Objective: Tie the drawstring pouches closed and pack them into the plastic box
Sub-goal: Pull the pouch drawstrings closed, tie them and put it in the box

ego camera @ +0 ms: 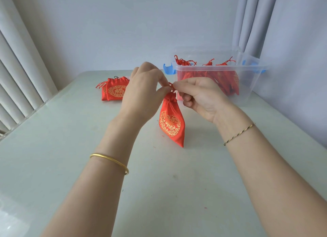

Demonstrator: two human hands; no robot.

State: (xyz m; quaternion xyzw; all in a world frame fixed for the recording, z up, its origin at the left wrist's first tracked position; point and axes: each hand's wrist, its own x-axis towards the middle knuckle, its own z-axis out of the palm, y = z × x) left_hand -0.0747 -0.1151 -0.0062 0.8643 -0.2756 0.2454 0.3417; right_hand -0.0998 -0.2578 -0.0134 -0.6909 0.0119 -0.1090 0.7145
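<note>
A red drawstring pouch (171, 123) with a gold round emblem hangs upright over the table's middle, its neck gathered. My left hand (141, 93) pinches the red cord at the pouch's top from the left. My right hand (200, 97) pinches the same cord from the right, fingers curled. The knot itself is mostly hidden between my fingertips. A clear plastic box (251, 88) with blue latches stands at the back right and holds several red pouches. A small stack of red pouches (114, 90) lies flat at the back left of centre.
The pale table (70, 166) ends at a wall behind the box. White vertical blinds (19, 81) run along the left edge. A grey curtain (256, 20) hangs behind the box at the right.
</note>
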